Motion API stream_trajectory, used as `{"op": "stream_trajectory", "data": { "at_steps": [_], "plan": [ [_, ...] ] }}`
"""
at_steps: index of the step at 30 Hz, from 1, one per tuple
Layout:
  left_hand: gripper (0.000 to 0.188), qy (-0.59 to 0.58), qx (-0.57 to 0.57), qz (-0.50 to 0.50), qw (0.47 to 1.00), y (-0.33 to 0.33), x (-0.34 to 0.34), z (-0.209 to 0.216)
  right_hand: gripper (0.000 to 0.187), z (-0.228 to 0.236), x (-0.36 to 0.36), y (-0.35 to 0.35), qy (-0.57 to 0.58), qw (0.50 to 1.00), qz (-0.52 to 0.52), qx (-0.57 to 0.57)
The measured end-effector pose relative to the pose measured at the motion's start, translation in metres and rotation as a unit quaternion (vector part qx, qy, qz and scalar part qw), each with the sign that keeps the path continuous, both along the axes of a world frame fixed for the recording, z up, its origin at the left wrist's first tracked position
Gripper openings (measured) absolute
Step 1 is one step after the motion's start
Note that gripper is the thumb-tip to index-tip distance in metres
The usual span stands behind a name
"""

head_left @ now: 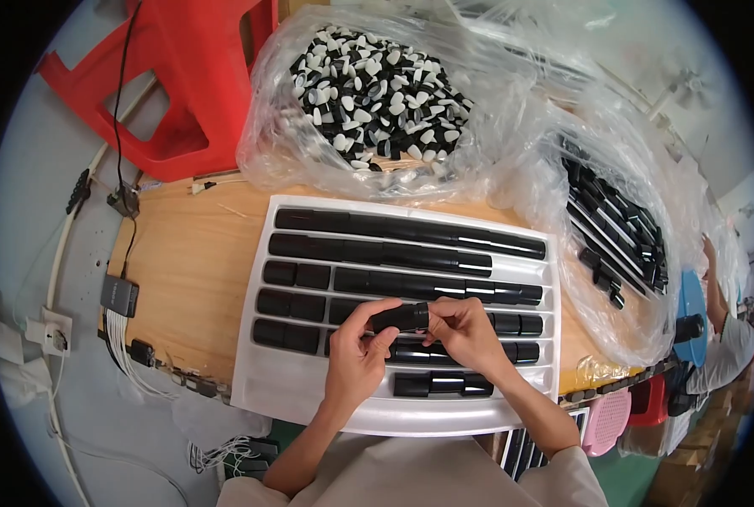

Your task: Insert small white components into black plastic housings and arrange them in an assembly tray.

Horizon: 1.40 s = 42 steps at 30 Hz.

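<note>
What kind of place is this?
Probably a small workshop or factory. A white tray holds rows of black parts, a big clear bag holds lots of little black and white pieces, and another person is over at the right.

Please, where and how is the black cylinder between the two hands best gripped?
Probably around its body, from the left, thumb near and fingers beyond: the black cylinder lies sideways, its left end toward the left hand, while the right hand is at its right end.
</note>
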<state>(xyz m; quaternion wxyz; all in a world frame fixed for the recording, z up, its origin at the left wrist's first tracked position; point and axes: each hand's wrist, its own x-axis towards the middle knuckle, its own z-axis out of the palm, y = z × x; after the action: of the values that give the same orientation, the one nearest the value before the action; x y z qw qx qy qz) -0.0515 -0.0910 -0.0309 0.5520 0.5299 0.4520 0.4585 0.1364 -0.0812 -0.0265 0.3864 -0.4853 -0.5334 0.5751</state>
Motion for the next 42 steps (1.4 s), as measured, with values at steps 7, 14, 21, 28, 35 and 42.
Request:
{"op": "stream_trajectory", "data": {
  "at_steps": [7, 14, 21, 28, 35, 42],
  "plan": [
    [0.032, 0.035, 0.035, 0.030, 0.998, -0.003, 0.012, 0.002, 0.014, 0.014, -0.001, -0.001, -0.117, 0.993, 0.000, -0.001],
    [0.030, -0.012, -0.021, 0.019, 1.000, -0.005, 0.015, 0.000, 0.056, 0.031, 0.013, 0.008, -0.003, 0.996, 0.003, -0.090],
    [0.032, -0.022, 0.035, -0.015, 0.999, -0.011, 0.042, 0.013, 0.082, 0.016, -0.007, 0.017, 0.329, 0.919, -0.041, -0.212],
    [0.040, 0.033, 0.119, -0.007, 0.992, -0.012, 0.052, 0.014, 0.075, 0.016, -0.007, 0.011, 0.297, 0.933, -0.088, -0.184],
    [0.034, 0.039, 0.173, 0.026, 0.984, -0.008, 0.050, 0.005, 0.049, 0.016, 0.006, 0.007, 0.224, 0.966, -0.077, -0.101],
    [0.039, 0.155, 0.243, 0.070, 0.955, -0.009, 0.048, 0.022, 0.030, 0.017, 0.068, -0.010, -0.001, 0.995, -0.102, 0.006]
  ]
}}
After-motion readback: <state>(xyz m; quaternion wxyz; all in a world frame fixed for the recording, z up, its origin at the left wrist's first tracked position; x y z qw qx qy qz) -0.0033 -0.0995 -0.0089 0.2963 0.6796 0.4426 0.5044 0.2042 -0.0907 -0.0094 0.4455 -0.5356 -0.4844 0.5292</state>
